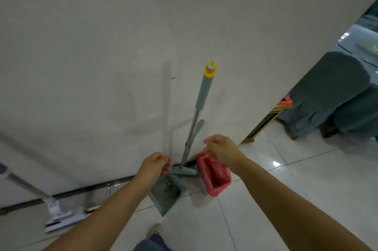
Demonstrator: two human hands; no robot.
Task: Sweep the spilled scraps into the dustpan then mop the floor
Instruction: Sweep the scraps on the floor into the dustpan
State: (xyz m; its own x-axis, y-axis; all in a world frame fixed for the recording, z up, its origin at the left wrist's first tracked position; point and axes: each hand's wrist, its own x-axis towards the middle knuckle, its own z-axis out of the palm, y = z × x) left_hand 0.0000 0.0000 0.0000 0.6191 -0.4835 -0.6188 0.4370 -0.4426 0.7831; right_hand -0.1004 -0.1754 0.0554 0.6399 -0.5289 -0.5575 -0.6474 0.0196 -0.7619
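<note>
A broom with a green grip and yellow cap [204,91] leans upright against the white wall, its teal head [184,171] on the floor. Below it a teal dustpan [166,195] stands tilted, with a few dark scraps in its tray. A second green handle [199,128] shows just behind the broom's steel rod. My left hand [156,166] hovers over the dustpan's upper edge, fingers loosely curled, and I see nothing in it. My right hand [222,149] hangs relaxed above a red-lined bin [214,179], right of the rod, touching nothing.
A white flat mop [61,217] lies at the wall's base on the lower left, its pole running off the left edge. Grey-covered chairs [331,95] stand past the wall's corner on the right. Glossy white tiles cover the floor. My shoe [155,230] is near the bottom.
</note>
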